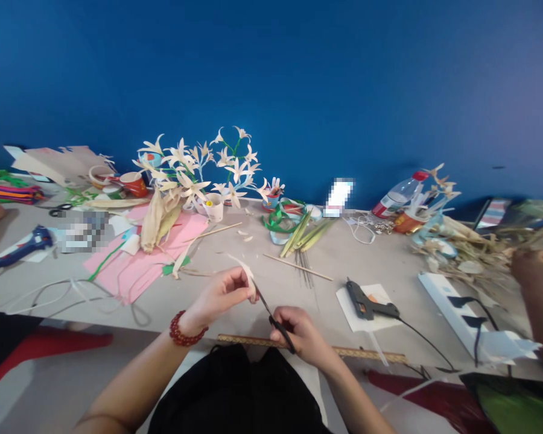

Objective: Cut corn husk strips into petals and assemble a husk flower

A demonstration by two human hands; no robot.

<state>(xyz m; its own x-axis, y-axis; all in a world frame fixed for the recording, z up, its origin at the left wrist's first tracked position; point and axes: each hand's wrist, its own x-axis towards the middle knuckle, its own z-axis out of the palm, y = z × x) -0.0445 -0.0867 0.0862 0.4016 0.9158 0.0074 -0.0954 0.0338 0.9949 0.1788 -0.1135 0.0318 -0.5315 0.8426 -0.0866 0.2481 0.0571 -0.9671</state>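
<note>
My left hand (224, 295), with a red bead bracelet on the wrist, pinches a pale strip of dried corn husk (243, 265). In my right hand (301, 331) is a pair of black scissors (278, 327), the fingers wrapped round its handles. The blades point up and left and meet the husk beside my left fingertips. Whether the blades are apart there I cannot tell. Below my hands, a patterned wooden ruler or strip (357, 353) runs along the table's front edge. A thin stick (298, 267) lies beyond them.
White husk flowers (190, 166) stand at the back left, behind pink paper (131, 271). A black glue gun (366, 301) rests on white paper to the right, near a power strip (452, 313). A blue glue gun (25, 248) lies left. Other people's hands (536, 268) show at both sides.
</note>
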